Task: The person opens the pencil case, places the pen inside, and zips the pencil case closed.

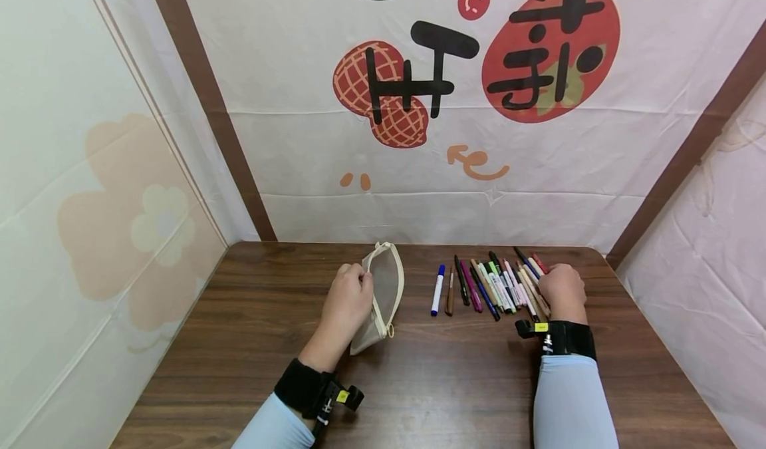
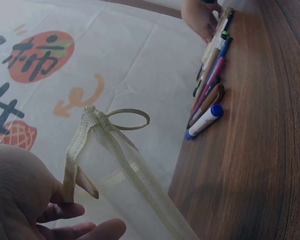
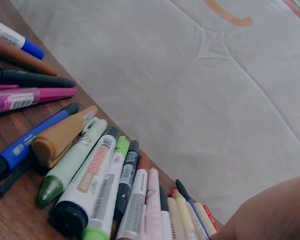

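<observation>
Wooden table (image 1: 251,342): dark brown, grain running side to side, bearing all items below.

Left hand (image 1: 347,302): pale sleeve and black wrist strap nearest the viewer. Fingers curled at the near-left edge of a mesh pouch (image 1: 383,296), pinching its cream rim; the wrist view shows the thumb and fingers (image 2: 65,212) closed on the fabric edge, with a small tan tab just beside them.

Mesh pouch: cream, see-through netting, held up on edge with its mouth gaping. A thin ring pull (image 2: 128,119) hangs at the far tip of the zip, beyond the fingers.

Right hand (image 1: 561,288): pale sleeve, black strap with a yellow tag. The hand rests knuckles-up over the right end of a row of pens (image 1: 491,283). Whether its fingers grip any pen cannot be told; they are hidden under the hand.

Row of pens: lying side by side to the left of the right hand's fingers, tips pointing away. Includes a blue-capped white marker (image 1: 438,289) at the far left end, set slightly apart; a brown pen (image 1: 450,293) next to it; then black, magenta, blue, tan, green, white and pink barrels, packed touching.

Backdrop (image 1: 419,136): white cloth wall behind the table, printed with red-orange shapes and black characters.
</observation>
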The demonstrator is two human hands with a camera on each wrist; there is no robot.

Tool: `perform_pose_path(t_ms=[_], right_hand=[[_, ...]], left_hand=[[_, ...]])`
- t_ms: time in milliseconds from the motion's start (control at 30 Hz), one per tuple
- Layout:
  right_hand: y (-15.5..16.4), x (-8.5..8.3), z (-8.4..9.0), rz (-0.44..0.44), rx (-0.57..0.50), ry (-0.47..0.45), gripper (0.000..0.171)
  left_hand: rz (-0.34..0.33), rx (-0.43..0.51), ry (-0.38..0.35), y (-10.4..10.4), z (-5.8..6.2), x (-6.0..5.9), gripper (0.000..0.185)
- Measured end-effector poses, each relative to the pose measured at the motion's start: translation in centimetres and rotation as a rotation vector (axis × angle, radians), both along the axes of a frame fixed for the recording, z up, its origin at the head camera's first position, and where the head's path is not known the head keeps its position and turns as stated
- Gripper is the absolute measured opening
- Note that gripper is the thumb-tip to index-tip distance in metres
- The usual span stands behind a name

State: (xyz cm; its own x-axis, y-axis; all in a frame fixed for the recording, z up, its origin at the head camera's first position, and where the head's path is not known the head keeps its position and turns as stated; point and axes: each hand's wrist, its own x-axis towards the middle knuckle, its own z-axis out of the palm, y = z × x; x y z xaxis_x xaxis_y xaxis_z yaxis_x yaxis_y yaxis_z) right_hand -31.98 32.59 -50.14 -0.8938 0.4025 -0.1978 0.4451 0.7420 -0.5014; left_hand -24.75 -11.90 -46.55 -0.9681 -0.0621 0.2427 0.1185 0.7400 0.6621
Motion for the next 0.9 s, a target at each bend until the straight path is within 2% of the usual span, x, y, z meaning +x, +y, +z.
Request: perform_pose_path(t_ms=[333,633,900], right_hand=[[0.5,0.1,-0.4,0.019,-0.017,0.049,0.045],[0.3,-0.1,-0.3,-0.050,-0.068,0.106,0.040],[-0.6,-0.6,0.9,-0.092,-0.146,0.226,0.037]], left_hand=[[0.007,-0.020,0.000,0.1,0.2,0.1,0.026],[0.004,-0.013,0.010,0.2,0.2,0.2,0.024],[-0.006,0.000,0.004,0.3,0.2,0.2,0.024]])
